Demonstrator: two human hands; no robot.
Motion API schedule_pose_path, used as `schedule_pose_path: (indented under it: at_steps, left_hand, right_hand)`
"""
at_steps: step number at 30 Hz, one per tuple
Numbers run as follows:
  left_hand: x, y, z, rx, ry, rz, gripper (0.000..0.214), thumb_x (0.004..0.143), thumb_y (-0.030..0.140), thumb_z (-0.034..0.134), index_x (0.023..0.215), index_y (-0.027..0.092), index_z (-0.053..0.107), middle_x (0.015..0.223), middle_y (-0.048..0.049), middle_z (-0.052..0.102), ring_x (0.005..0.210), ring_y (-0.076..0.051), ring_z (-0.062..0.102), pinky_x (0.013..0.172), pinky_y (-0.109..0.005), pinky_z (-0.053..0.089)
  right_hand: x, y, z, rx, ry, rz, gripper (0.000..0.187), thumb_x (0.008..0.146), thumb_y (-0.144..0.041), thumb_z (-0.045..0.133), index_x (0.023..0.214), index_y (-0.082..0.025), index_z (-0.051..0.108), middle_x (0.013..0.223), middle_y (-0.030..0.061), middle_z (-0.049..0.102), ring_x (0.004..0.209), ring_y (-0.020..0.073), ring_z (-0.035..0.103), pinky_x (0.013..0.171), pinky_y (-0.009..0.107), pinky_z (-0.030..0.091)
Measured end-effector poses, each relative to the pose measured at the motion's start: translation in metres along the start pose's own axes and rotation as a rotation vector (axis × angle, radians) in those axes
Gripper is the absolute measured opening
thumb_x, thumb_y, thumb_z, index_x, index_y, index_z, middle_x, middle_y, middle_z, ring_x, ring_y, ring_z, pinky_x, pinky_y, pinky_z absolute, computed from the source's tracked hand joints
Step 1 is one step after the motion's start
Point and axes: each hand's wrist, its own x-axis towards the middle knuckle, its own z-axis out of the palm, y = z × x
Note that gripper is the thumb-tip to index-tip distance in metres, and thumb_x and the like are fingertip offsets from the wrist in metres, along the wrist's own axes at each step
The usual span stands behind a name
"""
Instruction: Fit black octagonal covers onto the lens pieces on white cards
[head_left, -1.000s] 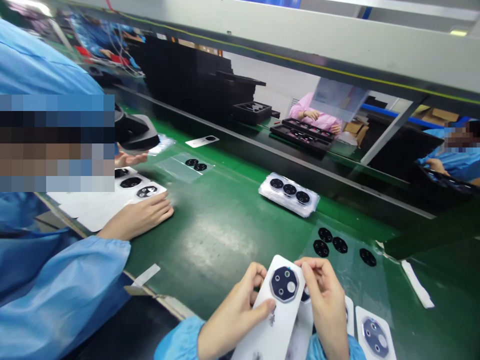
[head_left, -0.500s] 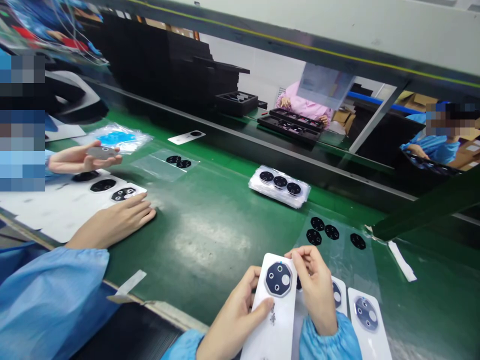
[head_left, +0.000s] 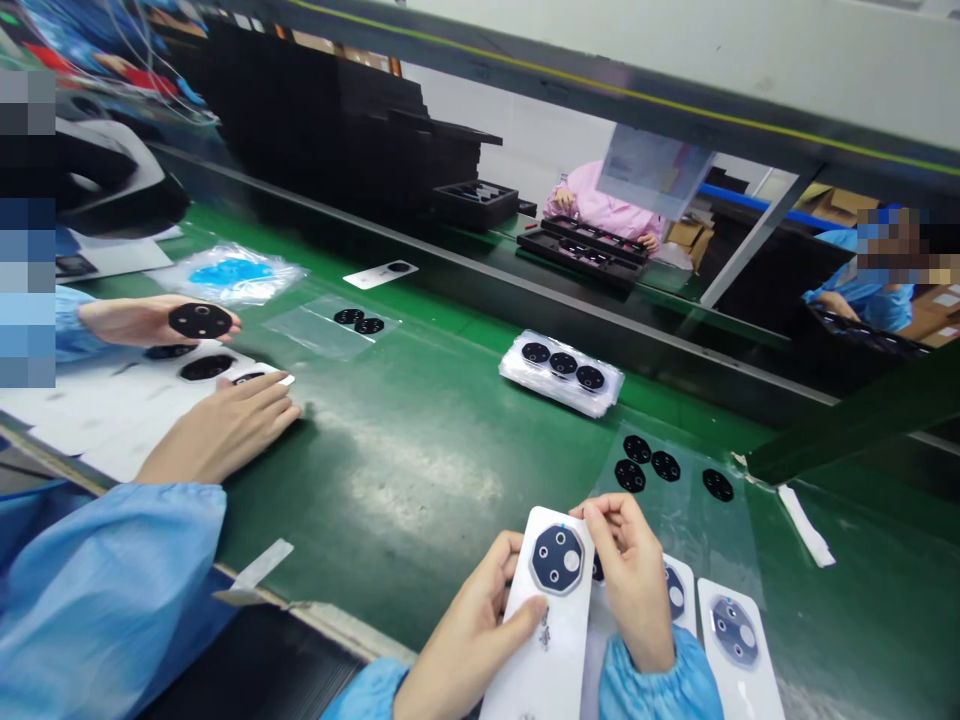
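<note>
A white phone back cover with a dark octagonal camera plate is held over the near edge of the green belt. My left hand grips its left side, thumb on its face. My right hand is curled at the cover's top right corner, fingertips pinched beside the camera plate. Two more white covers lie flat just right of my hands. A clear film with several black octagonal pieces lies beyond them.
A co-worker in a blue sleeve at the left rests one hand on white covers and holds a black octagonal piece in the other. A wrapped pack of camera plates lies mid-belt. Black trays and other people sit behind the rail.
My hands and the cover have hardly moved since half a second ago. The co-worker's far hand now shows a black octagonal piece face-up, and the near hand has slid slightly left.
</note>
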Motion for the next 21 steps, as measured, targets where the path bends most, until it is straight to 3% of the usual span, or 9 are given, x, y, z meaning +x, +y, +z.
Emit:
schedule_pose_path:
  at_steps: [6, 11, 17, 21]
  left_hand:
    - [0.001, 0.002, 0.000, -0.007, 0.008, 0.007, 0.028, 0.081, 0.035, 0.060, 0.097, 0.020, 0.044, 0.095, -0.0031, 0.060, 0.077, -0.015, 0.056, 0.065, -0.025, 0.044]
    - [-0.001, 0.001, -0.001, -0.006, 0.005, 0.012, 0.028, 0.081, 0.035, 0.060, 0.098, 0.020, 0.044, 0.096, -0.0035, 0.060, 0.078, -0.015, 0.057, 0.068, -0.027, 0.045]
    - [0.000, -0.001, -0.002, -0.054, 0.007, -0.004, 0.033, 0.078, 0.037, 0.064, 0.096, 0.020, 0.043, 0.095, -0.0034, 0.060, 0.079, -0.016, 0.058, 0.067, -0.026, 0.044]
    - [-0.001, -0.001, -0.002, -0.048, 0.016, 0.003, 0.031, 0.079, 0.037, 0.063, 0.097, 0.020, 0.045, 0.095, -0.0034, 0.061, 0.082, -0.017, 0.058, 0.069, -0.026, 0.044]
  right_hand:
    - [0.000, 0.001, -0.005, -0.085, 0.083, -0.161, 0.018, 0.084, -0.037, 0.053, 0.080, -0.020, 0.055, 0.099, 0.0077, 0.063, 0.085, 0.0191, 0.060, 0.068, 0.030, 0.047]
    - [0.000, -0.002, -0.010, -0.045, 0.123, -0.244, 0.014, 0.082, -0.029, 0.058, 0.074, -0.020, 0.052, 0.082, 0.0039, 0.058, 0.076, 0.0167, 0.056, 0.061, 0.027, 0.045]
    - [0.006, -0.005, -0.014, 0.084, 0.018, -0.045, 0.019, 0.080, -0.036, 0.061, 0.086, -0.020, 0.055, 0.069, -0.0032, 0.053, 0.048, 0.0081, 0.049, 0.048, 0.022, 0.042]
    - [0.007, -0.006, -0.016, 0.118, -0.014, 0.046, 0.027, 0.080, -0.045, 0.060, 0.081, -0.018, 0.056, 0.060, -0.0049, 0.050, 0.043, 0.0081, 0.048, 0.044, 0.022, 0.041]
